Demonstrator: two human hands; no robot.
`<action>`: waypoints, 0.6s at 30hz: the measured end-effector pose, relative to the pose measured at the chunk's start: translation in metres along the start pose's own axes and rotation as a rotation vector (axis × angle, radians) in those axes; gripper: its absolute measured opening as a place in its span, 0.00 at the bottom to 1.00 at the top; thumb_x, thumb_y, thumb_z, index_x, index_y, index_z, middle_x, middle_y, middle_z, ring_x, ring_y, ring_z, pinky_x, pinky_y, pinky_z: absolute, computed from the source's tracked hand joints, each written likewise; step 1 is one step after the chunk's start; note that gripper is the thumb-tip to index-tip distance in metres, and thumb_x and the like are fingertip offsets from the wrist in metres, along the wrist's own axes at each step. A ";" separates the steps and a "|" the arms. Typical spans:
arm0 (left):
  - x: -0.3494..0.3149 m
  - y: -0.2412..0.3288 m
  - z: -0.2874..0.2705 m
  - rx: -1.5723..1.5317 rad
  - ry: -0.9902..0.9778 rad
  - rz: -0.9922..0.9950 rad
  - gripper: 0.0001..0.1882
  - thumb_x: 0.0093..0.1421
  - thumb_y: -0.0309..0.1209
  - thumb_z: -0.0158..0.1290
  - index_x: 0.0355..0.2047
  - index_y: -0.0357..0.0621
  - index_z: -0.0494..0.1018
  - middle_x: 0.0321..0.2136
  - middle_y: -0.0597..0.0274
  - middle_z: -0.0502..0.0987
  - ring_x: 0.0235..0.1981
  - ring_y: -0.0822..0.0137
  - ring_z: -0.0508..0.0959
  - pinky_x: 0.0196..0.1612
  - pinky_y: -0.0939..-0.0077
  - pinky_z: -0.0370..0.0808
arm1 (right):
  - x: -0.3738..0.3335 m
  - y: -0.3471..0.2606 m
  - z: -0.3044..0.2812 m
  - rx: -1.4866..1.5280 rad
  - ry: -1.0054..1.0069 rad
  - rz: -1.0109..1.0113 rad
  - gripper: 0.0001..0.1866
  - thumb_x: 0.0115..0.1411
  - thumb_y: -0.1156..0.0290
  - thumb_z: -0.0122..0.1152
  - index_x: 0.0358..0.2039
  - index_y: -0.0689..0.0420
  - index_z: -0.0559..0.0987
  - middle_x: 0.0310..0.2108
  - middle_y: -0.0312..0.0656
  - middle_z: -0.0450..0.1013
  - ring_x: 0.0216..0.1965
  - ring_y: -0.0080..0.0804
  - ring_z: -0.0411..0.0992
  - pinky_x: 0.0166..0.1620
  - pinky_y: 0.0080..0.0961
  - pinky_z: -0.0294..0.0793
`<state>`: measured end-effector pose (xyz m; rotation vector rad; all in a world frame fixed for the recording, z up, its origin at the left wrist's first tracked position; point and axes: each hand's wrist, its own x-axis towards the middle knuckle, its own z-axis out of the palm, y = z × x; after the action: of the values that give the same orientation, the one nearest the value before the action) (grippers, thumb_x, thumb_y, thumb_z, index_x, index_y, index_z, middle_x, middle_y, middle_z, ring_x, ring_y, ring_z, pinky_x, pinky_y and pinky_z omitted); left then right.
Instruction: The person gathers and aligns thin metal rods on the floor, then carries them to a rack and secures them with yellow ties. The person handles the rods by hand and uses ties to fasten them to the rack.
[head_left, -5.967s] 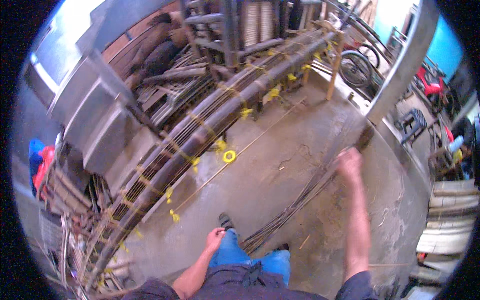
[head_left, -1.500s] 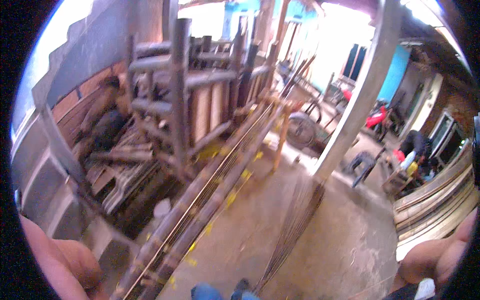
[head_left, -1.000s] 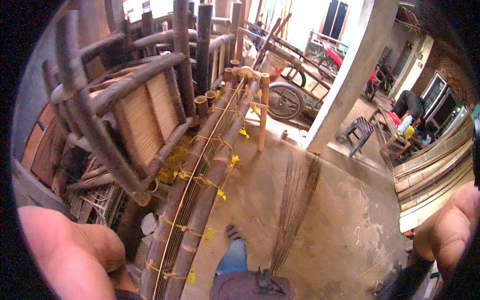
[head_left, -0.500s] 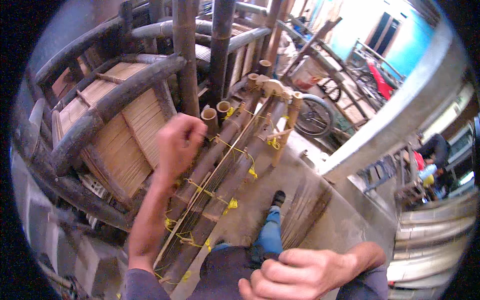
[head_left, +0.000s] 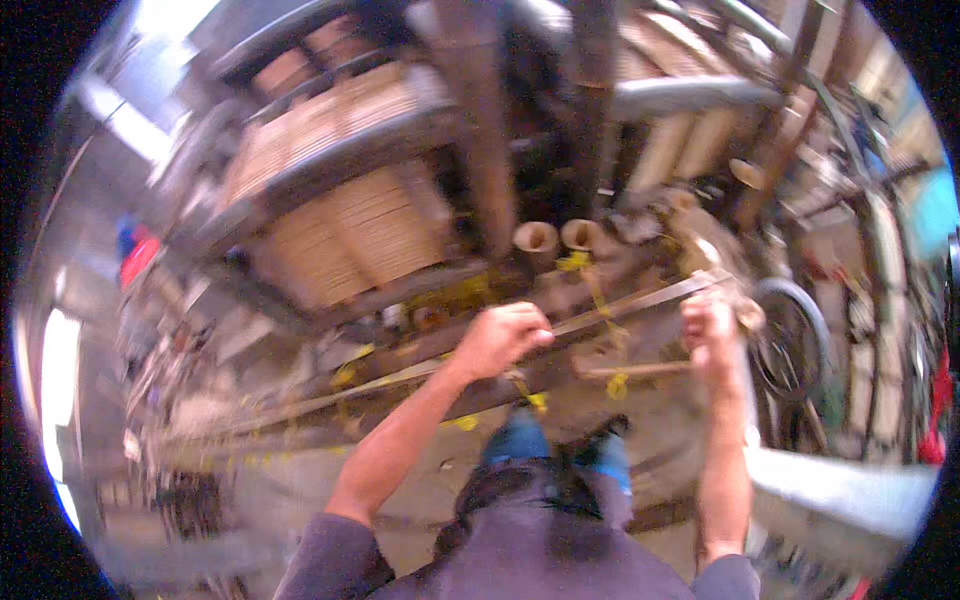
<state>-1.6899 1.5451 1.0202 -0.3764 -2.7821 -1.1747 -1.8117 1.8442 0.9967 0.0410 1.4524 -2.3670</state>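
Note:
My left hand (head_left: pixel 503 340) has its fingers curled closed over a long pale strip (head_left: pixel 640 302), probably bamboo. Whether the fingers grip the strip is hidden. Near the strip's right end is my right hand (head_left: pixel 711 335), its fingers curled in and blurred; what they hold, if anything, I cannot make out. Under both hands runs a low rack of dark bamboo poles with yellow ties (head_left: pixel 618 384) along it. A short pale stick (head_left: pixel 640 370) lies across the rack between my hands.
Dark bamboo furniture with a slatted panel (head_left: pixel 350 235) stands beyond the rack. Two cut bamboo ends (head_left: pixel 582 236) show beside its posts. A bicycle wheel (head_left: pixel 790 340) is at the right, near a pale concrete ledge (head_left: pixel 850 490).
My view has swung, so the rack now runs more sideways. My right hand has gone from close to my body out to the strip's right end; my left hand is now over the strip.

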 end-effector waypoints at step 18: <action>0.003 0.200 -0.066 0.130 0.485 0.325 0.23 0.41 0.40 0.58 0.36 0.41 0.70 0.34 0.54 0.72 0.41 0.55 0.72 0.44 0.62 0.69 | 0.083 -0.090 -0.004 -0.011 -0.248 0.042 0.06 0.56 0.65 0.50 0.23 0.47 0.67 0.18 0.29 0.60 0.18 0.19 0.57 0.22 0.18 0.60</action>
<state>-1.6405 1.6330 1.2053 -0.4409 -2.2588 -0.8655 -1.9184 1.8598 1.0544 -0.2159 1.3326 -2.2380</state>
